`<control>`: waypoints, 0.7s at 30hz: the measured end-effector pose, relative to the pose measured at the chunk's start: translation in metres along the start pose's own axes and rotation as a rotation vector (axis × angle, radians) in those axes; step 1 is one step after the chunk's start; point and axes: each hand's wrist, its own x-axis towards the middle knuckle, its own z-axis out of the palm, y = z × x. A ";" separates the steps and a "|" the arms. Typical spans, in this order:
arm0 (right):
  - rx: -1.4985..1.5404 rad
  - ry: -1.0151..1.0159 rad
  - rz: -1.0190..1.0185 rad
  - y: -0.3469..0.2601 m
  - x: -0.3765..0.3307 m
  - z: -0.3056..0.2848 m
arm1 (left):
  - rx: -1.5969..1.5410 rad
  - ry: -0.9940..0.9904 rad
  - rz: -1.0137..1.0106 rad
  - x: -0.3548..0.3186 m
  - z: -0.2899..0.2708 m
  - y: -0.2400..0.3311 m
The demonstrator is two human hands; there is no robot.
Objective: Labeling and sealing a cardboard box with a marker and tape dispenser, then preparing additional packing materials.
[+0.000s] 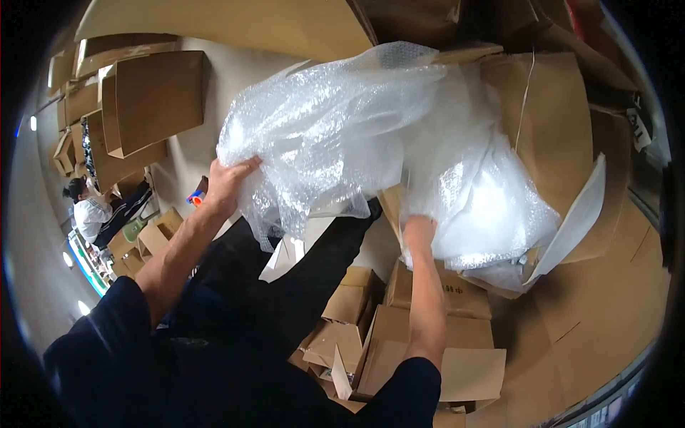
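The left hand [227, 187] pinches the edge of a big sheet of clear bubble wrap [357, 135] and holds it up in the air. The right hand [419, 232] goes in under the wrap, so its fingers are hidden; it cannot be told if they are closed. The wrap looks very light, soft and floppy, and a bit slippery. It seems best held by its edges with both hands, gently, so the bubbles do not pop. Below the arms sit small brown cardboard boxes [399, 335], some open, one with dark print on its side. Big flat brown cardboard sheets [571, 143] lie behind. Far left, another person [89, 210] bends by more boxes.
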 end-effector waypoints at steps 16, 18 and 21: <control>1.274 0.980 0.214 -0.112 -0.134 -0.160 | 0.008 -0.179 0.043 -0.017 0.031 0.014; 0.866 0.987 -0.053 -0.151 -0.124 -0.143 | -0.004 -0.220 0.013 -0.025 0.057 0.020; 1.033 0.756 0.017 -0.237 -0.095 -0.127 | -0.116 -0.250 -0.055 -0.026 0.076 0.015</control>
